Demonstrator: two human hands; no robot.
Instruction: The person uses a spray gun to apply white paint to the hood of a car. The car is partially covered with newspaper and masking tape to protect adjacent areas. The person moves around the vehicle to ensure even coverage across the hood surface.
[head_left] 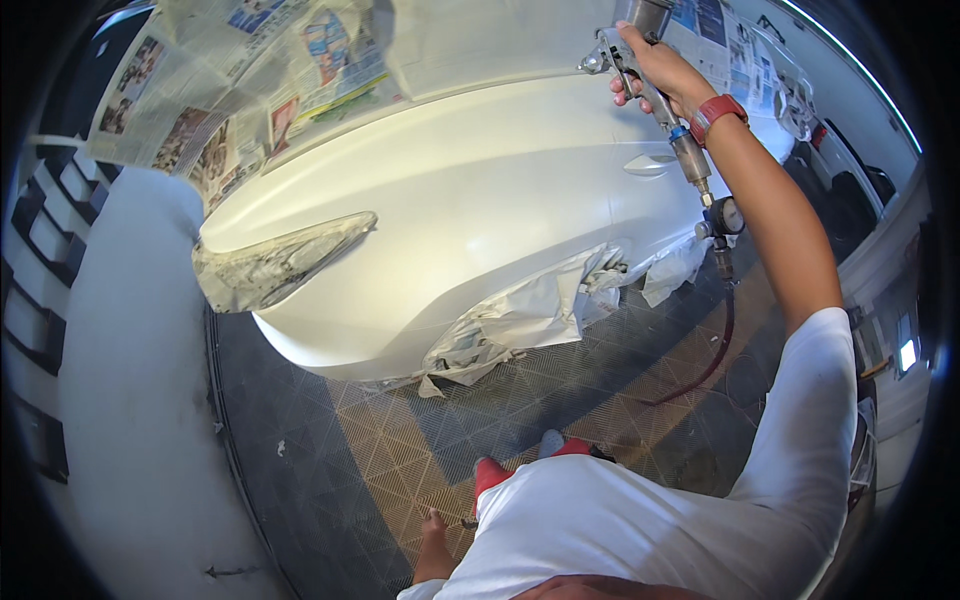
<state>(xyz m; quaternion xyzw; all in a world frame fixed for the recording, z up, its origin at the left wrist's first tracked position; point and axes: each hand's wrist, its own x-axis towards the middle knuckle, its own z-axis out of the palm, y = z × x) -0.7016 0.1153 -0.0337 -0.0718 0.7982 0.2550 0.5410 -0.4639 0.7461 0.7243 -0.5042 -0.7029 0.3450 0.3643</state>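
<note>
My right hand (660,72) is raised at the upper right, its fingers wrapped round the handle of a metal spray gun (652,98) with a cup on top. A regulator with a round gauge (731,215) hangs below the handle, and a dark red hose (722,345) drops from it. The gun's nozzle points left, above the glossy white car body (470,170), near the door handle (650,164). Down by my side, my left hand (434,528) is small and partly seen; its fingers are not clear.
Newspaper masking (335,50) covers the car's upper part. Crumpled covering (540,310) fills the wheel opening, and a masked lamp (285,262) sits at the corner. A pale wall (130,380) stands left. Grid-tiled flooring (390,460) lies between me and the car.
</note>
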